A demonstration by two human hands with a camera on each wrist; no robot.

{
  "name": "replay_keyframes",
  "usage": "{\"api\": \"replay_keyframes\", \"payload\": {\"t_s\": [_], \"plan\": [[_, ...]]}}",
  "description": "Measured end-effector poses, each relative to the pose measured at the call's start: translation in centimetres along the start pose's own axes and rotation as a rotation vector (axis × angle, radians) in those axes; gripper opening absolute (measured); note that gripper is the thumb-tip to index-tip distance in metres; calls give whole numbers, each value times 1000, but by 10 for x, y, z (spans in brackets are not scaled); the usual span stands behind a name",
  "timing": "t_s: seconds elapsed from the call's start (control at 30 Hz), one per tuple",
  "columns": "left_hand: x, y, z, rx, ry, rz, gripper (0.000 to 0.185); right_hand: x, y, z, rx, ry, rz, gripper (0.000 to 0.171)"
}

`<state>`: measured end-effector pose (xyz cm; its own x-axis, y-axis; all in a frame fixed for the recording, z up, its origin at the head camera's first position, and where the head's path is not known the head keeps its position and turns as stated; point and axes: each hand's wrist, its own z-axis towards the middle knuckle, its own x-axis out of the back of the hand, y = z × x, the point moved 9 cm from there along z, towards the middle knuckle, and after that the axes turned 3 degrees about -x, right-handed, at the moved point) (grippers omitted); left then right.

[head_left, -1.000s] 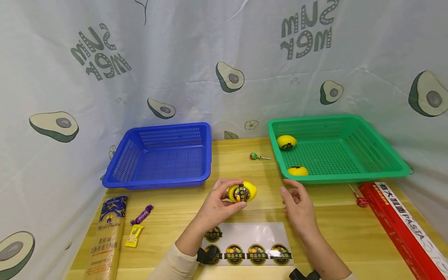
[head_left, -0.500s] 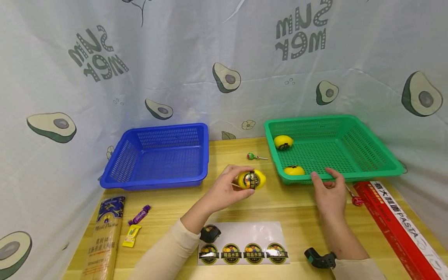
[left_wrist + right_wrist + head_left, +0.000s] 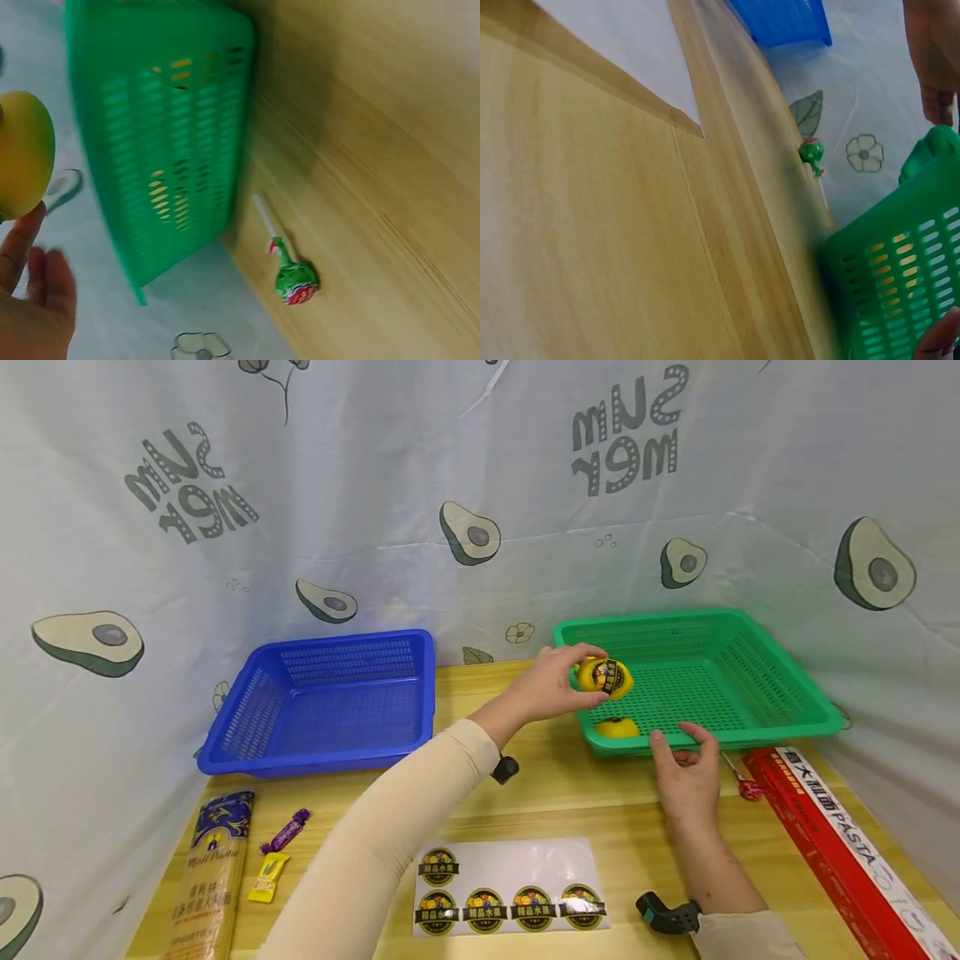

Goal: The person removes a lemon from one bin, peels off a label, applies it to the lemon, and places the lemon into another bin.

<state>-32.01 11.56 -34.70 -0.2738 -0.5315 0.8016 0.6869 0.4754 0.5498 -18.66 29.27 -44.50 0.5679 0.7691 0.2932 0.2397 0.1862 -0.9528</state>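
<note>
1. Fingers of the left hand [image 3: 551, 683] curl round a yellow lemon [image 3: 603, 677] with a dark round sticker, pinching it between thumb and fingertips; a second ago this lemon was low over the table [image 3: 570, 793] near the sticker sheet [image 3: 510, 885], and now it hangs over the near-left corner of the green basket [image 3: 780, 727], at about one o'clock from where it was.
2. Right hand [image 3: 686, 768] has gone from mid-table out to the basket's near rim; its fingers are loosely bent and rest at that rim, thumb and forefinger apart, holding nothing that I can see.
3. Just below the held lemon, a second lemon [image 3: 617, 727] lies inside the basket against the near wall; another one seen earlier farther back is now hidden behind the hand.
4. Judging from the shift, the labelling looks done and the lemon is about to join the others; it is not yet released.
5. At nine o'clock the blue basket [image 3: 315, 702] sits apart; a lollipop [image 3: 294, 279] lies on the table beside the green basket's left wall; a red box [image 3: 832, 835] lies at three o'clock.
</note>
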Motion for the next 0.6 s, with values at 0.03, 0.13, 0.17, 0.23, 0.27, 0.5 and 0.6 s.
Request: {"api": "replay_keyframes", "payload": {"t_s": [0.03, 0.13, 0.17, 0.23, 0.27, 0.5, 0.6], "plan": [[-3, -2, 6, 15, -1, 38, 60, 0, 0, 0, 0, 1, -2, 55], [-15, -10, 20, 90, -10, 135, 59, 1, 1, 0, -2, -1, -15, 57], [-19, -13, 23, 123, -19, 163, 58, 1, 1, 1, -1, -2, -23, 57], [-27, -18, 27, 188, -47, 218, 57, 1, 2, 1, -4, -3, -36, 58], [-31, -20, 29, 215, -62, 247, 57, 2, 2, 1, -6, -2, -42, 59], [-45, -27, 33, 310, -123, 405, 56, 1, 2, 4, -10, -5, -48, 59], [-46, -26, 34, 333, -130, 412, 54, 2, 1, 4, -10, -7, -48, 59]]}}
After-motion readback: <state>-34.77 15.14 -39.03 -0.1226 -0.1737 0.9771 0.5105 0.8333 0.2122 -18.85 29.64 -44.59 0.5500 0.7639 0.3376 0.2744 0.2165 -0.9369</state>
